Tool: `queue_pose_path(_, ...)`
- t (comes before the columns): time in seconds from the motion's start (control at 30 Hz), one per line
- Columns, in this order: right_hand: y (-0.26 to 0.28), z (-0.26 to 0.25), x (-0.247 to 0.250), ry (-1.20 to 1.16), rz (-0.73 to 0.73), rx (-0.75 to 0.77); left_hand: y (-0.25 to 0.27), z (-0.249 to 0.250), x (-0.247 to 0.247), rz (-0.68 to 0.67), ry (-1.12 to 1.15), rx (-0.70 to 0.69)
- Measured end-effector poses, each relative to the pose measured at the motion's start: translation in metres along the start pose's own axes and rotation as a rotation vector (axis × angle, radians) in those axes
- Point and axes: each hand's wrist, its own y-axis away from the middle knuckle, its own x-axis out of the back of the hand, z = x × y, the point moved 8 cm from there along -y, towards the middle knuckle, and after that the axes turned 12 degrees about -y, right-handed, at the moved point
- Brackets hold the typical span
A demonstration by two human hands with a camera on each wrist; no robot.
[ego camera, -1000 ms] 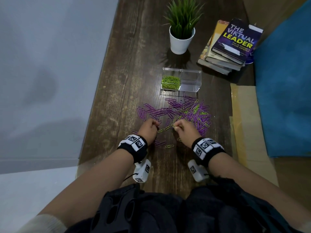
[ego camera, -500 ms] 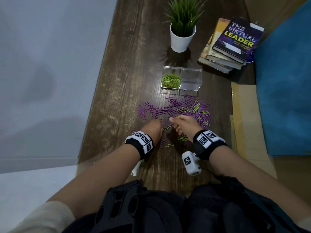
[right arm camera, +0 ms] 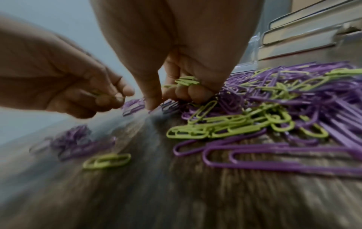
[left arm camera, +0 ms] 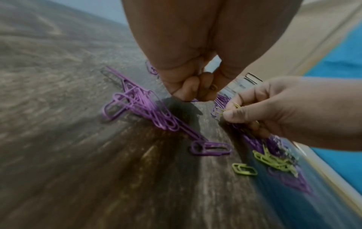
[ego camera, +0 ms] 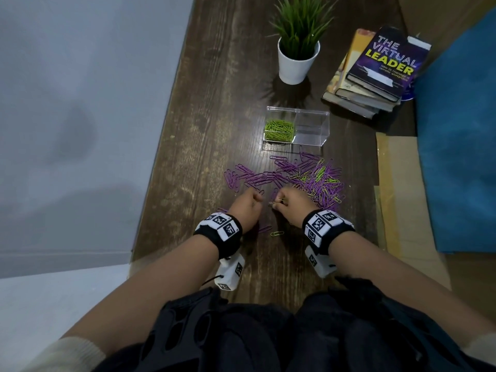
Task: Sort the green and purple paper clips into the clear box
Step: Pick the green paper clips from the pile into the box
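A loose pile of purple and green paper clips (ego camera: 303, 178) lies on the dark wooden table (ego camera: 214, 116). Behind it stands the clear box (ego camera: 311, 124), with green clips (ego camera: 279, 130) in its left compartment and the right one bare. My left hand (ego camera: 255, 201) hovers at the pile's near left edge, fingers curled round a green clip (left arm camera: 213, 87). My right hand (ego camera: 277, 204), close beside it, pinches several green clips (right arm camera: 186, 81) just above the pile. One green clip (ego camera: 277, 233) lies alone between my wrists.
A white pot with a green plant (ego camera: 295, 60) stands behind the box. A stack of books (ego camera: 375, 73) sits at the back right. Brown cardboard (ego camera: 397, 183) and a blue mat (ego camera: 456, 143) lie right of the table. A pale wall (ego camera: 80, 103) runs along the left.
Half a second ago my right hand reached out over the pile with looser fingers; now they are curled and pinch green clips. My left hand has barely moved.
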Motion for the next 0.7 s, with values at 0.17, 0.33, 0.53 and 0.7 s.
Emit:
queue_pose_path(0.17,0.006,0.022,0.022,-0.514,0.035,-0.196,0.0,0.002,-0.013,-0.184,0.292,0.062)
queue_pose_path(0.33,0.012,0.034,0.032,-1.154,0.055,-0.284,0.007,0.018,-0.025,-0.309,0.266,0.022)
queue_pose_path(0.53,0.006,0.03,0.037,-1.109,0.035,-0.295,0.023,0.04,-0.042,-0.269,-0.452,-0.346)
queue_pose_path(0.7,-0.012,0.02,0.04,-0.328,0.085,-0.212,0.023,0.041,-0.051,-0.265,-0.667,-0.408)
